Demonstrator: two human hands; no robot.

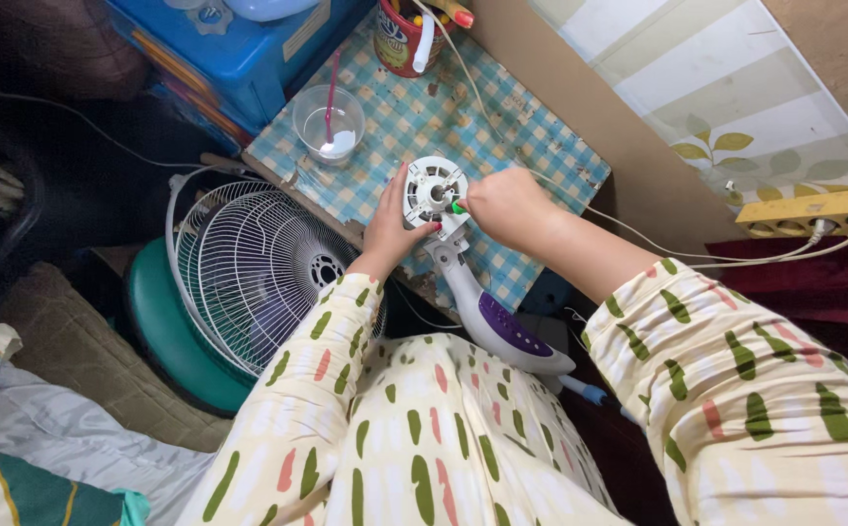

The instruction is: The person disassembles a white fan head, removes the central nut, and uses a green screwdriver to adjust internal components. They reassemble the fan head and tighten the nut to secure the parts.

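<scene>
A white round fan motor housing (pixel 434 192) lies face up on a small table with a blue checked cloth (pixel 502 117). Its white and purple neck (pixel 497 317) runs down toward my lap. My left hand (pixel 390 222) grips the housing's left rim. My right hand (pixel 504 203) is closed on a green-handled tool (pixel 456 206), whose tip rests on the right side of the housing.
A white wire fan grille (pixel 249 268) leans on a green stool (pixel 156 331) at the left. A clear plastic cup (pixel 329 122) with a pink stick and a red can (pixel 400 39) stand on the cloth. A blue box (pixel 239 49) sits behind; a yellow power strip (pixel 813 209) at right.
</scene>
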